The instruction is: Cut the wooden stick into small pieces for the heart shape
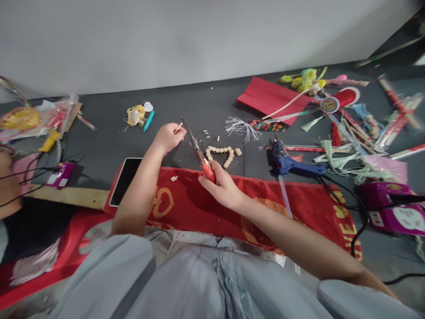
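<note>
My left hand (pixel 168 137) is closed around a thin pale stick (pixel 178 127), whose tip pokes out past the fingers. In my right hand (pixel 223 184) is a red-handled knife (pixel 199 153), its narrow dark blade pointing up and away, close to the left hand but apart from it. Just right of the blade, an open curved outline of short pale stick pieces (pixel 229 155) lies on the dark table. A few loose cut pieces (pixel 206 132) lie beyond it. One small joined piece (pixel 174 179) rests on the red towel (pixel 186 199).
A blue glue gun (pixel 288 166) with a black cable lies to the right. Behind it are red paper (pixel 265 99), a red ribbon spool (pixel 345 98), and tassels. A phone (pixel 126 181) is beside my left forearm. Another person's arm (pixel 8 186) shows at far left.
</note>
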A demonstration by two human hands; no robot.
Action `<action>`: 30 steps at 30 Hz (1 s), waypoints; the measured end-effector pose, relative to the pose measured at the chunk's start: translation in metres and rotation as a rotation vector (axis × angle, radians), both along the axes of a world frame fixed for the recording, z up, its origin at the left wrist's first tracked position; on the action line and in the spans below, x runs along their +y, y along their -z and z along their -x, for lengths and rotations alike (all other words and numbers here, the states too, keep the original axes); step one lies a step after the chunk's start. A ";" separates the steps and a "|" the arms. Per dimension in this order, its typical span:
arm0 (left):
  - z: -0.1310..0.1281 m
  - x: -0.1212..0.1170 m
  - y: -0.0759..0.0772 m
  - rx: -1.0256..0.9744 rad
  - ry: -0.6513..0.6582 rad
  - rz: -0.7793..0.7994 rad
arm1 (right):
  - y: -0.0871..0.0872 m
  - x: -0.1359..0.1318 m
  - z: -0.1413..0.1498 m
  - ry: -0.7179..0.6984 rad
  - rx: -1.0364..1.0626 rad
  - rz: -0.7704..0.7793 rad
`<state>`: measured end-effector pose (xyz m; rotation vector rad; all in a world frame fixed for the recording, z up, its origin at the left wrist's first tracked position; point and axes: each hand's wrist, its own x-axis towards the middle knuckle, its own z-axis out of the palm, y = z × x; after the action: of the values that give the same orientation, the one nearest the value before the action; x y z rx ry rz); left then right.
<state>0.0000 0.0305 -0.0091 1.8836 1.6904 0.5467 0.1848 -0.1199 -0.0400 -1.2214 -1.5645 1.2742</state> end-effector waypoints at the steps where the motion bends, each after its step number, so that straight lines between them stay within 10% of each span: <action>1: 0.000 -0.010 -0.005 0.012 -0.004 0.018 | 0.000 0.001 -0.001 0.007 -0.008 -0.005; 9: -0.019 -0.067 -0.017 -0.543 0.278 0.363 | 0.003 0.011 -0.009 0.135 -0.062 -0.046; 30: -0.024 -0.075 -0.014 -0.710 0.284 0.397 | 0.014 0.018 -0.009 0.115 0.118 0.165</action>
<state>0.0243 -0.0445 0.0054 1.3760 0.9625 0.6120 0.1938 -0.1014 -0.0537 -1.2944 -1.3081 1.3952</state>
